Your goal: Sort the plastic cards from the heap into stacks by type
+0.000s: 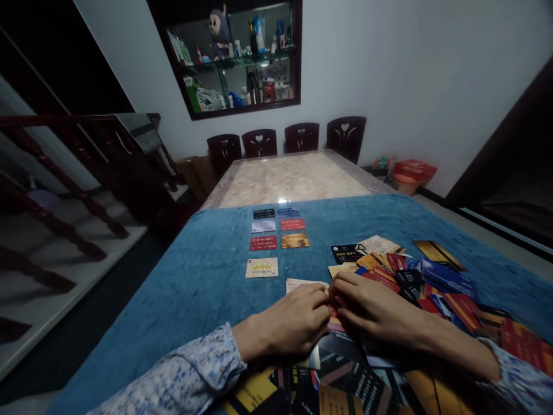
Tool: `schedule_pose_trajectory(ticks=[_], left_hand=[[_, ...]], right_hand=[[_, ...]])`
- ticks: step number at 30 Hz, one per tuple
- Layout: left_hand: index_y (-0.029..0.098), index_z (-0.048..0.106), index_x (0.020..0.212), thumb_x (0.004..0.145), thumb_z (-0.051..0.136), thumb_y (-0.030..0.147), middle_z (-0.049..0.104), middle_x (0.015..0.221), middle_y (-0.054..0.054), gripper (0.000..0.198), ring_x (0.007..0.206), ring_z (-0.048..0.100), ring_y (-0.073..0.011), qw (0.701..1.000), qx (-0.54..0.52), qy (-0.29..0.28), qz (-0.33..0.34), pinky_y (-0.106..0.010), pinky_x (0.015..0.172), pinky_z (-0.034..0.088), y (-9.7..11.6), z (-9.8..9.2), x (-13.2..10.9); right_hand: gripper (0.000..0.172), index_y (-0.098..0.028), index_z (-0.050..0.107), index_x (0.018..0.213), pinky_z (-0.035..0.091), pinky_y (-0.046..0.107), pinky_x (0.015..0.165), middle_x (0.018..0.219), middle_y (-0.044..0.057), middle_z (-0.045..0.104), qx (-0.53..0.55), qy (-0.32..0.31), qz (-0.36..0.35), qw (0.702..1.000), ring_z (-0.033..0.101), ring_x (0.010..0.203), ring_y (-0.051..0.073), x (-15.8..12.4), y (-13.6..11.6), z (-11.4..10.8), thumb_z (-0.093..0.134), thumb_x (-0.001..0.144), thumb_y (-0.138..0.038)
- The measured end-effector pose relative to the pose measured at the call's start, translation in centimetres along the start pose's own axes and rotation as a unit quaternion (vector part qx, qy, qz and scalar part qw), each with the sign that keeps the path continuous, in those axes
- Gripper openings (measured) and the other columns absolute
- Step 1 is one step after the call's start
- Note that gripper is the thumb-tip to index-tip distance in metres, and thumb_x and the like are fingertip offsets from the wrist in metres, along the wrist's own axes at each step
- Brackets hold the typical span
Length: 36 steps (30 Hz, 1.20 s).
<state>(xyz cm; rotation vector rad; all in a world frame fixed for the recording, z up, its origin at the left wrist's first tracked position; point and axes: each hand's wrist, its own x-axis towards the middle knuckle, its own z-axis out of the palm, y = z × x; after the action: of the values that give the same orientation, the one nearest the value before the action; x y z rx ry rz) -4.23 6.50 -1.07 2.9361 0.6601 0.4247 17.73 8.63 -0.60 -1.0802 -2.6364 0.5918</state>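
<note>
My left hand (300, 317) is closed, with pale cards (298, 283) sticking out past its knuckles. My right hand (374, 305) meets it fingertip to fingertip, its fingers bent in; what they pinch is mostly hidden. Below the fingertips part of a red and pink card (334, 323) shows. Several cards lie in two columns farther off, among them a cream card (261, 268), a gold card (295, 240) and a red card (263, 242). A loose heap of mixed cards (432, 282) spreads around my right forearm, and dark cards (345, 369) lie below both hands.
A blue cloth (185, 294) covers the near part of the table; the stone-patterned tabletop (298, 176) shows beyond. Several dark chairs (302, 137) stand at the far end. A wooden stair railing (64, 202) is at left, a red-lined bin (412, 174) at right.
</note>
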Motion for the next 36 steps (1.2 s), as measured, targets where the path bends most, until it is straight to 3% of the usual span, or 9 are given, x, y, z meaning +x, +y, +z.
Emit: schedule_pose_trajectory(ticks=[4,11,14,21,25,31,36], left_hand=[[0.014,0.059,0.09,0.096,0.045,0.018,0.064,0.096,-0.012,0.016,0.092,0.061,-0.0203,1.0,-0.003,-0.001,-0.019,-0.032,0.081,0.053,-0.1,-0.2,-0.9],[0.012,0.058,0.089,0.094,0.045,0.013,0.065,0.088,-0.009,0.014,0.084,0.063,-0.0184,0.996,0.087,0.014,0.013,-0.029,0.077,0.054,0.3,-0.3,-1.9],[0.011,0.058,0.089,0.092,0.045,0.012,0.065,0.083,-0.008,0.013,0.075,0.062,-0.017,0.994,0.105,0.014,0.031,-0.028,0.071,0.055,0.2,-0.7,-2.3],[0.011,0.059,0.087,0.092,0.038,0.008,0.063,0.073,-0.005,0.021,0.064,0.06,-0.0148,0.997,0.069,0.029,-0.003,-0.027,0.062,0.054,-0.5,-1.4,-2.8],[0.01,0.059,0.103,0.094,0.038,0.01,0.068,0.083,-0.008,0.023,0.074,0.066,-0.0154,0.998,-0.007,0.06,-0.028,-0.028,0.069,0.057,-1.2,-1.5,-3.0],[0.013,0.049,0.131,0.094,0.043,0.008,0.069,0.115,-0.015,0.038,0.103,0.069,-0.0214,0.986,-0.137,0.079,-0.056,-0.036,0.086,0.059,-1.8,-1.7,-3.2],[0.017,0.047,0.136,0.092,0.045,0.006,0.066,0.126,-0.013,0.045,0.111,0.066,-0.021,0.973,-0.186,0.09,-0.098,-0.037,0.093,0.056,-2.2,-1.7,-3.3]], right_hand=[[0.01,-0.023,0.06,0.094,0.051,0.034,0.078,0.102,0.011,0.06,0.011,-0.019,-0.021,1.0,0.059,0.09,0.023,-0.1,-0.6,0.1,0.06,0.083,-0.023],[0.026,-0.017,0.064,0.104,0.049,0.038,0.087,0.113,0.013,0.059,0.008,-0.041,-0.058,0.997,0.057,0.101,0.025,-0.4,-1.7,-0.6,0.067,0.08,-0.027],[0.034,-0.017,0.064,0.113,0.048,0.04,0.09,0.117,0.013,0.061,-0.002,-0.035,-0.074,0.997,0.056,0.104,0.026,-0.4,-1.8,-0.7,0.065,0.079,-0.021],[0.03,-0.017,0.067,0.106,0.047,0.034,0.081,0.099,0.01,0.068,0.017,-0.006,-0.104,0.994,0.059,0.092,0.022,-0.1,-1.0,-0.5,0.048,0.085,-0.008],[0.028,-0.017,0.068,0.1,0.047,0.03,0.077,0.092,0.009,0.069,0.044,0.014,-0.059,0.997,0.061,0.088,0.021,0.0,-0.6,-0.4,0.048,0.084,-0.006],[0.022,-0.014,0.068,0.092,0.044,0.027,0.068,0.084,0.01,0.068,0.055,0.039,-0.03,0.997,0.06,0.077,0.019,0.1,-0.3,-0.1,0.047,0.087,-0.009],[0.021,-0.015,0.067,0.087,0.044,0.027,0.067,0.08,0.008,0.068,0.073,0.056,-0.026,0.995,0.059,0.074,0.017,0.3,0.0,0.2,0.046,0.089,-0.012]])
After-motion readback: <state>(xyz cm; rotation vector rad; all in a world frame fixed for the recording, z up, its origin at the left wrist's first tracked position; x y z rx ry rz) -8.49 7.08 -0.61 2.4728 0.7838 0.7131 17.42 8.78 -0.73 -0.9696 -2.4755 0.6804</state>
